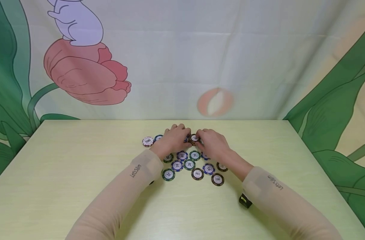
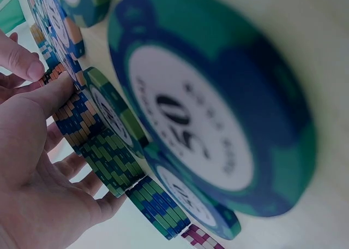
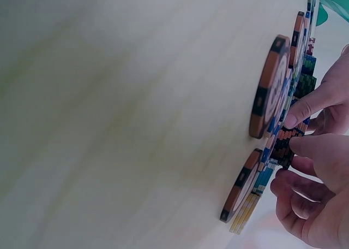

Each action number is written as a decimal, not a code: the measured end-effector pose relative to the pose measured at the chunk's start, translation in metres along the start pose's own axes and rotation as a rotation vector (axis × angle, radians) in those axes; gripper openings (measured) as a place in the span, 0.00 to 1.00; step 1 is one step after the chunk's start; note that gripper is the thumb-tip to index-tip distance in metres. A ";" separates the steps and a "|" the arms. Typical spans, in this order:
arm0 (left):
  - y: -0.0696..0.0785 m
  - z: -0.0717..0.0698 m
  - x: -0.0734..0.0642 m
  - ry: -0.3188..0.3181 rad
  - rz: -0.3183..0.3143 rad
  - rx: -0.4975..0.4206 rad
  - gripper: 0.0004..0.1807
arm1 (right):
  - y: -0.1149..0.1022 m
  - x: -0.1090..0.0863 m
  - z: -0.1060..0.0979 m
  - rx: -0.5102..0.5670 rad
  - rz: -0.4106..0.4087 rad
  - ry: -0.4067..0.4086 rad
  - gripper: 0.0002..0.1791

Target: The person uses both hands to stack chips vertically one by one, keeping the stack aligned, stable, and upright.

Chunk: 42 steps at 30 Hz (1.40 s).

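Several stacks of poker chips stand side by side in a row near the table's far edge. My right hand [image 1: 213, 143] pinches an orange-and-black stack [image 1: 194, 138], with thumb in front and fingers behind. Beside it, my left hand [image 1: 176, 138] grips a blue-and-orange stack [image 2: 76, 120], its thumb on the near side. Its other fingers reach behind the green stack [image 2: 112, 161]. A blue-and-green stack [image 2: 158, 208] comes after that one. At the row's left end is a white 500 chip [image 1: 148, 141]. The hands partly cover the middle stacks.
Several loose chips lie flat before the row, among them a 20 chip [image 1: 169, 174] and a 100 chip [image 1: 217, 179]. Teal [image 3: 265, 175] and yellow [image 3: 245, 213] stacks stand at the row's right end. A printed curtain [image 1: 176, 66] hangs behind the table [image 1: 80, 160].
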<state>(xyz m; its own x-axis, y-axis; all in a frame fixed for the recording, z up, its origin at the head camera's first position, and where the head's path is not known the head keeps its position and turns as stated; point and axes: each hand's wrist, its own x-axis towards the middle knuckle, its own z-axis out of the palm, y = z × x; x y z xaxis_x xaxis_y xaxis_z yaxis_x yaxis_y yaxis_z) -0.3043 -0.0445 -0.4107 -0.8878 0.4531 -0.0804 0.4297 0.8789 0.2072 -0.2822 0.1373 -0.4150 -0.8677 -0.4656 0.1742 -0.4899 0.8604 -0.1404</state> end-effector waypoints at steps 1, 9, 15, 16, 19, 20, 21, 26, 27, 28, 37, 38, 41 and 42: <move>0.000 0.000 0.000 -0.001 0.000 0.001 0.21 | 0.000 0.000 0.000 0.001 0.001 0.001 0.10; 0.000 0.001 0.001 -0.001 0.002 0.001 0.22 | 0.001 0.001 0.001 -0.003 0.002 0.012 0.10; -0.001 0.001 0.001 0.000 -0.003 -0.003 0.23 | 0.004 0.001 0.003 0.004 -0.004 0.012 0.10; -0.001 0.001 0.001 -0.001 -0.005 -0.003 0.23 | 0.004 0.001 0.002 0.005 0.000 0.011 0.11; -0.001 0.002 0.003 -0.007 -0.010 0.001 0.24 | 0.007 -0.002 0.000 0.010 0.020 -0.001 0.13; -0.001 0.002 0.003 -0.007 -0.011 0.002 0.24 | 0.008 -0.003 -0.002 0.014 0.027 -0.007 0.14; -0.001 0.002 0.003 -0.009 -0.013 0.003 0.24 | 0.009 -0.005 -0.003 0.017 0.034 -0.015 0.15; -0.002 0.001 0.003 -0.018 -0.011 0.008 0.26 | 0.017 -0.016 -0.013 0.051 0.042 -0.059 0.13; -0.002 0.001 0.003 -0.020 -0.011 0.008 0.27 | 0.019 -0.019 -0.014 0.060 0.040 -0.067 0.12; -0.002 0.001 0.004 -0.021 -0.010 0.008 0.27 | 0.021 -0.022 -0.015 0.066 0.035 -0.074 0.11; -0.001 0.001 0.004 -0.036 -0.002 0.013 0.28 | 0.037 -0.046 -0.030 0.095 -0.010 -0.228 0.08; -0.001 0.000 0.004 -0.036 -0.004 0.015 0.28 | 0.038 -0.047 -0.033 0.097 -0.016 -0.255 0.08; 0.000 -0.001 0.003 -0.038 -0.007 0.012 0.28 | 0.038 -0.052 -0.042 0.096 -0.012 -0.337 0.11; 0.000 -0.001 0.003 -0.037 -0.005 0.010 0.28 | 0.037 -0.054 -0.045 0.092 -0.009 -0.361 0.12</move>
<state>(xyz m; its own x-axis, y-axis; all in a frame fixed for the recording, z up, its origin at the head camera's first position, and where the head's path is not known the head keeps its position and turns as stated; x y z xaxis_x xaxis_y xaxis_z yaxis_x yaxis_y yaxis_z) -0.3071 -0.0429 -0.4100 -0.8835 0.4533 -0.1177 0.4266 0.8827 0.1971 -0.2500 0.2038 -0.3860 -0.8293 -0.5299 -0.1773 -0.4886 0.8417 -0.2300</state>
